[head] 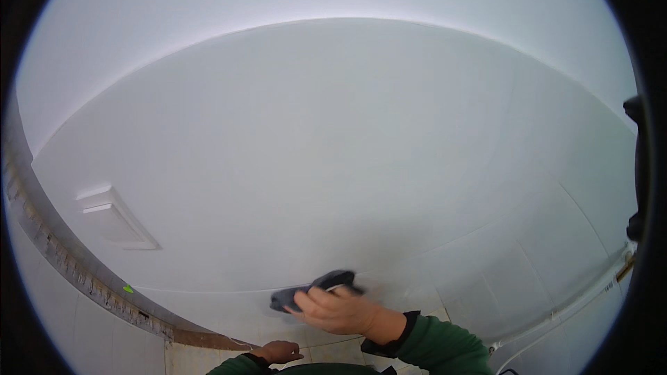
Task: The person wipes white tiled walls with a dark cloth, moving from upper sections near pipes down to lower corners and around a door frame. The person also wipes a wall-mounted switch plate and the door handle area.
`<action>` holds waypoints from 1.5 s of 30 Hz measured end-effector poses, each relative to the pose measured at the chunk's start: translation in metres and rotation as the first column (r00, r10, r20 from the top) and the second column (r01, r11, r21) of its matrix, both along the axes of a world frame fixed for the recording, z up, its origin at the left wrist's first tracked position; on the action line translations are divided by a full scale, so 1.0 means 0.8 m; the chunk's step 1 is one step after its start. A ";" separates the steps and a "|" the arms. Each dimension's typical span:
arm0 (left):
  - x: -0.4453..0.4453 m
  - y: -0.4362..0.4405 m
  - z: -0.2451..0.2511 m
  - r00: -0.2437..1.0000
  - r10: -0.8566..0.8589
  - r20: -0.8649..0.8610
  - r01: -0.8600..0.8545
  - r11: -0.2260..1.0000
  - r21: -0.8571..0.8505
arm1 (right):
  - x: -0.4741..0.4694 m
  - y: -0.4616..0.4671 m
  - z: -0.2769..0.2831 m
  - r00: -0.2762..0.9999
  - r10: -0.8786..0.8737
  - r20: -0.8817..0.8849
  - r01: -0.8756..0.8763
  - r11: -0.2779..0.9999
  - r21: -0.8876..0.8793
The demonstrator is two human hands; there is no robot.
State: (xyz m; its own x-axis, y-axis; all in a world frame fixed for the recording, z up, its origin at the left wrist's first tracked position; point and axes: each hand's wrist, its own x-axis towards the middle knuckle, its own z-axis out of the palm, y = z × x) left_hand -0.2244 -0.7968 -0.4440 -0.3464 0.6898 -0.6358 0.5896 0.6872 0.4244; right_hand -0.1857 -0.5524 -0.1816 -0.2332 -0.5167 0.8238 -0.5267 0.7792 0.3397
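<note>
My right hand [338, 312] grips a folded dark grey cloth [285, 299] at the lower middle of the view. The cloth lies against or just in front of the white wall [333, 156], close to a thin horizontal seam; its far end is blurred. A green sleeve with a black cuff covers that forearm. Low down, near my body, my left hand [281, 352] hangs with loosely bent fingers and nothing visible in it. Part of its palm is hidden.
A white switch plate [120, 221] juts from the wall at left. Beside it runs a worn door frame [78, 271] with a small green piece [128, 288] on it. White pipe [552, 316] follows the lower right. Pale floor tiles [195, 359] lie below.
</note>
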 end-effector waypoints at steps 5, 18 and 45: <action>-0.015 -0.077 0.000 0.996 -0.048 0.077 0.046 0.998 0.036 | 0.020 0.047 0.033 0.945 -0.153 0.288 0.247 0.913 -0.325; -0.025 -0.126 -0.016 0.957 -0.247 0.150 0.241 0.969 0.059 | 0.001 -0.073 0.104 0.892 -0.115 0.438 0.383 0.707 -0.595; -0.051 -0.056 0.005 0.985 -0.159 0.061 0.155 0.986 0.060 | -0.013 0.032 0.222 0.837 -0.444 -0.319 0.425 0.896 -0.131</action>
State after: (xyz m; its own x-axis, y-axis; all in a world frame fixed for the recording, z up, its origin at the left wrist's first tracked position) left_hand -0.2649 -0.8420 -0.4402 -0.1903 0.7668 -0.6130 0.6579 0.5630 0.5001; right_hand -0.1959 -0.5269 -0.0038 -0.1313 -0.3808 0.9153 0.0075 0.9229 0.3851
